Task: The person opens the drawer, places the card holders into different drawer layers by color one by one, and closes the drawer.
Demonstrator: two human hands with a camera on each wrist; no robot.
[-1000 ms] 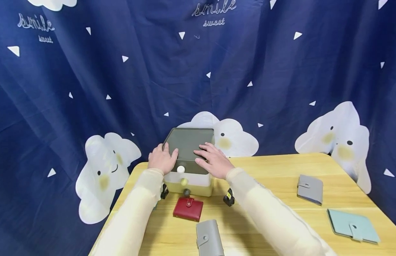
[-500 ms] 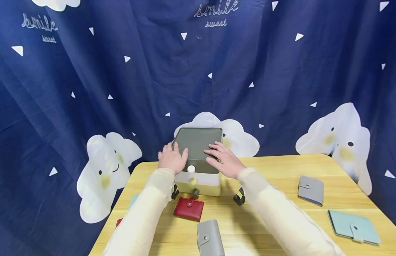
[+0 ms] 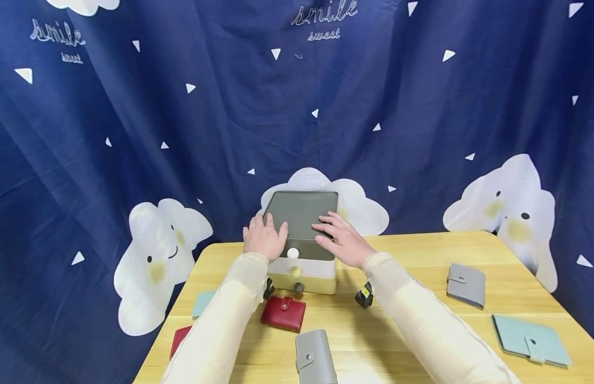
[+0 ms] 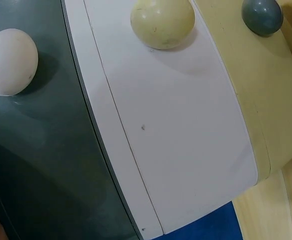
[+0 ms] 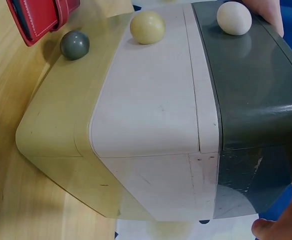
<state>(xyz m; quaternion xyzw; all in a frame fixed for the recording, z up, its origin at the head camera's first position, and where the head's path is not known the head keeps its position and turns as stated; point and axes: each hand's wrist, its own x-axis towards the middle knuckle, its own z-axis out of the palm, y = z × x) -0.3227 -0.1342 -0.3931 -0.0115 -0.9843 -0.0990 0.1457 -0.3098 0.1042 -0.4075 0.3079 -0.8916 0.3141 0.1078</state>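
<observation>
A three-tier drawer box [image 3: 303,213] is standing toward the back of the desk [image 3: 393,248], left of its middle, with its knobs facing the person. The left hand [image 3: 265,238] is lying at the left edge of its top and the right hand [image 3: 343,241] at the right edge; on both, the grip is staying loose and apart, clamping nothing, and how firmly either is bearing on the box cannot be told. The likeliest trouble is coming from that loose placing: if one palm is pushing harder than the other, the smooth-looking box could be twisting or sliding toward the navy curtain [image 3: 205,133]. Crowding is the other worry — a red snap wallet [image 3: 283,313] is lying just in front of the dark grey knob [image 3: 299,288], so a pull on the bottom tier could be shoving it into the grey snap wallet [image 3: 316,357] nearer the person. The forearms, too, are reaching low over the desk, and the left sleeve [image 3: 229,320] could be dragging the partly hidden red item [image 3: 180,340] beside it. As for writing, the curtain is showing "smile" above "sweet" twice, in pale outlined letters; the wallets and the box are showing no brand that can be read, and the yellow patch on the right wrist camera [image 3: 364,295] is looking too small to make out.
</observation>
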